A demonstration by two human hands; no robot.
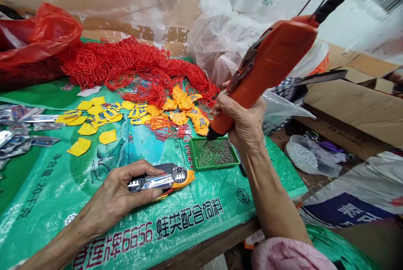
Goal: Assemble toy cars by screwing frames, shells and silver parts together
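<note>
My left hand (121, 194) is closed around a small toy vehicle (162, 179) with a silver body and an orange-yellow base, holding it down on the green woven sheet (94, 203). My right hand (244, 121) grips an orange electric screwdriver (267, 68), tilted with its cable running up and to the right. The screwdriver's tip touches the top left corner of a green tray (214, 154) filled with small screws. The toy lies just left of and below that tray.
Yellow plastic pieces (94, 116) and orange ones (184, 108) lie scattered behind the tray. Behind them lies a heap of red lattice parts (132, 66). Silver parts (19, 129) sit at the far left, a red bag (37, 39) at back left, clear bags (220, 35) and cardboard boxes (355, 106) right.
</note>
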